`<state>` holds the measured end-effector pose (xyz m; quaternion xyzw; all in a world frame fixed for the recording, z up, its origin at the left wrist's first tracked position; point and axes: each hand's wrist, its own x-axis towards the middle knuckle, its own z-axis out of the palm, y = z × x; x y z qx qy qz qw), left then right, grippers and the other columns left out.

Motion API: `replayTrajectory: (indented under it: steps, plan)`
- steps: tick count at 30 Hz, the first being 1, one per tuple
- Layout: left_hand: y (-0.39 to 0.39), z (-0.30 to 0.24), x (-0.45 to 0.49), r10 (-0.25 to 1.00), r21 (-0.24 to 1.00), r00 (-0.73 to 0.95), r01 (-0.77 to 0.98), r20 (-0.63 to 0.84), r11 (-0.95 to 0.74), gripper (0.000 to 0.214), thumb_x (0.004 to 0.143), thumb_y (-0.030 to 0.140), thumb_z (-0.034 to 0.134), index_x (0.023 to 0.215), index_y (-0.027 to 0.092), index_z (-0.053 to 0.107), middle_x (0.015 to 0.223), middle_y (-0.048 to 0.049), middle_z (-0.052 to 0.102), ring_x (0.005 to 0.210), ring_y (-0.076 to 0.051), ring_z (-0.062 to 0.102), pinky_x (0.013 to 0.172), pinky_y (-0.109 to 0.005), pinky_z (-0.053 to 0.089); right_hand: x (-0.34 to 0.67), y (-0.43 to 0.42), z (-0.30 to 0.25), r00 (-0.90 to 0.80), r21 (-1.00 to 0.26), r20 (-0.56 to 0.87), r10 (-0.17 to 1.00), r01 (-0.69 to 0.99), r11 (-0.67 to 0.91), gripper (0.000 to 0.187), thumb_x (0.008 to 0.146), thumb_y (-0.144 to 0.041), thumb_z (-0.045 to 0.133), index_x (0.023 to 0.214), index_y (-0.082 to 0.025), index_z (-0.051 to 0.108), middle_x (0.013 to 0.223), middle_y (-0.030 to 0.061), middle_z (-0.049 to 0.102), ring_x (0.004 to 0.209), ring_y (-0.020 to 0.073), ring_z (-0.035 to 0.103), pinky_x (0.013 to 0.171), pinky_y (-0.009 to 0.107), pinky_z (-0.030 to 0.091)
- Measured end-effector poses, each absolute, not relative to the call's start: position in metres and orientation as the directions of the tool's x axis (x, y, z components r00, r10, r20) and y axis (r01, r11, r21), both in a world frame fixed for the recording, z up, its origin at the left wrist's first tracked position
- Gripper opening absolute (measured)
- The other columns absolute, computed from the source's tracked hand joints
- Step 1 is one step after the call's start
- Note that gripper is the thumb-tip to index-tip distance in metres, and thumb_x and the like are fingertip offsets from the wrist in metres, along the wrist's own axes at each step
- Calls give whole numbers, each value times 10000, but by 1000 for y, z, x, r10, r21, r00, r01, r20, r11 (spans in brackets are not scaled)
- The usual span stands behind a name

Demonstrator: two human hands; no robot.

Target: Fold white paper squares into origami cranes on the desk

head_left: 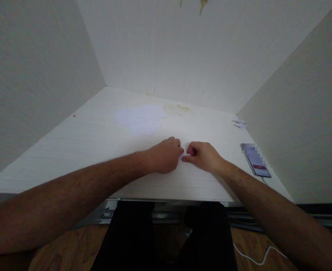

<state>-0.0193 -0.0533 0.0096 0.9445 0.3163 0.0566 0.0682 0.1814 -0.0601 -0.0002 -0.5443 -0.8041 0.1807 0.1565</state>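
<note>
My left hand and my right hand meet near the front middle of the white desk. Between their fingertips is a small piece of white paper, mostly covered by the fingers. The left fingers are curled closed on its left end. On its right side, the right thumb lies along the paper, with the other fingers bent in. How the paper is folded cannot be made out.
Several loose white sheets overlap at the back left of the desk. Small folded paper pieces lie by the right wall. In front of them rests a phone with a cable. Walls enclose the desk's back and sides.
</note>
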Motion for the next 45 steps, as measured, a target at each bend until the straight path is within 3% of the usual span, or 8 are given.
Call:
replayTrajectory:
  steps: [11, 16, 21, 27, 31, 35, 39, 45]
  plan:
    - [-39, 2, -29, 645, 326, 756, 586, 108, -742, 363, 862, 150, 435, 1099, 156, 709, 1103, -109, 638, 992, -198, 602, 923, -331, 472, 179, -27, 9, -212, -133, 124, 970, 965, 227, 176, 799, -382, 657, 781, -207, 649, 774, 38, 667, 647, 145, 517, 548, 285, 272]
    - [-45, -1, -30, 671, 297, 733, 620, 111, -726, 326, 892, 211, 452, 1086, 180, 713, 1008, -98, 624, 841, -189, 614, 802, -343, 501, 177, -48, 16, -211, -254, 22, 977, 944, 209, 212, 833, -378, 612, 721, -203, 656, 682, 27, 660, 599, 138, 537, 549, 283, 321]
    - [-54, -2, -25, 648, 225, 745, 611, 159, -759, 307, 902, 233, 467, 1092, 176, 701, 943, -92, 629, 833, -205, 602, 767, -357, 501, 179, -68, 25, -220, -210, -190, 957, 961, 179, 401, 649, -577, 774, 826, -227, 694, 718, 40, 681, 611, 182, 575, 543, 298, 352]
    - [-54, -4, -25, 590, 240, 778, 543, 216, -804, 256, 902, 231, 494, 998, 166, 722, 967, -93, 650, 908, -199, 588, 844, -351, 500, 179, -55, 12, -325, -251, -39, 945, 919, 305, 330, 808, -306, 681, 1126, -219, 664, 851, 45, 723, 721, 181, 625, 626, 297, 413]
    - [-52, -7, -27, 584, 215, 770, 543, 256, -811, 247, 888, 238, 521, 1019, 161, 715, 1071, -104, 648, 1014, -229, 563, 907, -382, 486, 180, -42, 6, -259, -224, 49, 965, 938, 263, 227, 834, -263, 605, 1021, -184, 707, 877, 75, 719, 750, 188, 624, 664, 308, 432]
    - [-54, -9, -25, 580, 176, 775, 552, 251, -815, 306, 908, 249, 489, 1147, 182, 669, 1156, -103, 633, 1071, -246, 547, 937, -418, 465, 180, -41, 8, -243, -309, 22, 970, 921, 238, 164, 823, -287, 608, 915, -194, 707, 827, 58, 712, 715, 170, 613, 654, 295, 435]
    - [-59, -8, -23, 599, 152, 771, 580, 214, -800, 394, 920, 313, 491, 1275, 175, 590, 1215, -112, 622, 1112, -265, 532, 962, -434, 441, 178, -38, 9, -200, -254, 24, 979, 946, 200, 173, 782, -336, 662, 897, -208, 681, 866, 57, 706, 745, 185, 609, 633, 297, 411]
    - [-61, -10, -25, 612, 144, 764, 595, 204, -791, 407, 927, 342, 483, 1281, 167, 581, 1334, -108, 580, 1209, -283, 482, 1020, -454, 390, 175, -27, 10, -176, -307, -17, 984, 938, 162, 77, 738, -242, 689, 771, -202, 633, 776, 27, 687, 680, 150, 583, 600, 273, 396]
